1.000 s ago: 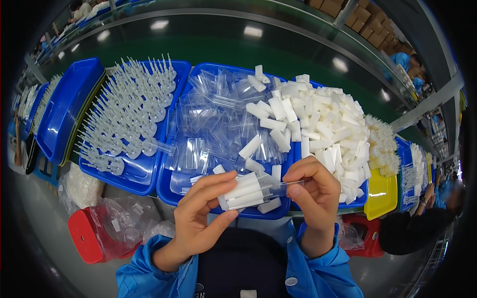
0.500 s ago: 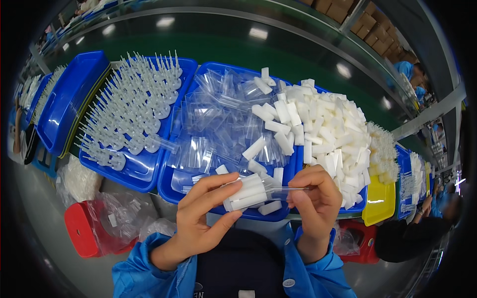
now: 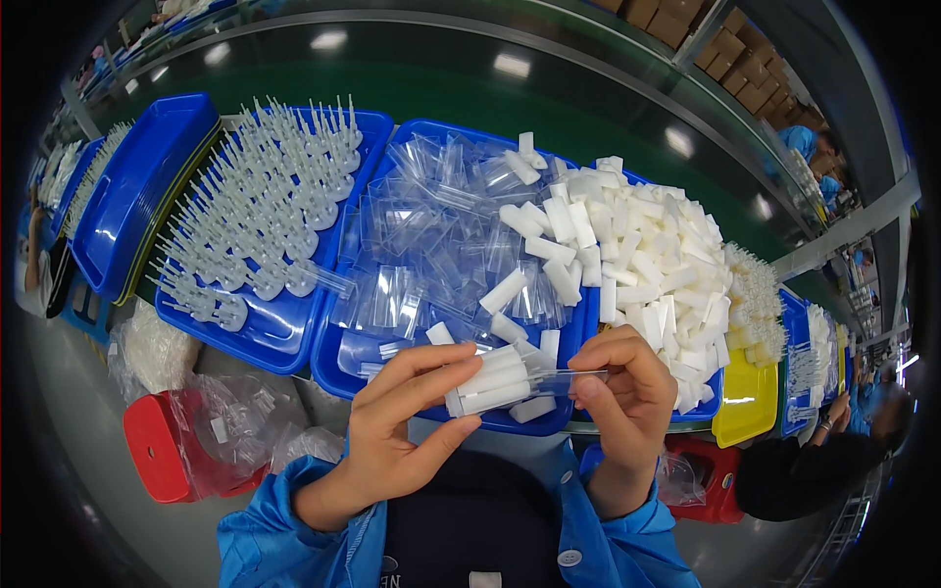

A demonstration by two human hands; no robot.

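Between the fingers and thumb of my left hand (image 3: 397,426) sits a bundle of white foam blocks (image 3: 493,382) lying side by side. My right hand (image 3: 627,397) pinches the far end of a clear plastic sleeve (image 3: 551,381), whose other end meets the blocks. Whether the blocks lie inside the sleeve or only against it, I cannot tell. Both hands are above the front edge of a blue tray (image 3: 338,363) heaped with flat clear sleeves (image 3: 421,216). Loose white blocks (image 3: 503,292) lie over those sleeves, and a big pile of them (image 3: 647,255) rises to the right.
On the left, a blue tray (image 3: 279,348) holds rows of translucent pieces with thin upright stems (image 3: 265,196); stacked blue trays (image 3: 147,186) stand beyond it. A yellow tray (image 3: 747,407) is at the right. Red stools (image 3: 155,451) stand below. A co-worker (image 3: 814,461) is at far right.
The bundle of blocks has shifted very slightly to the right, toward my right hand. Both hands keep the same hold.
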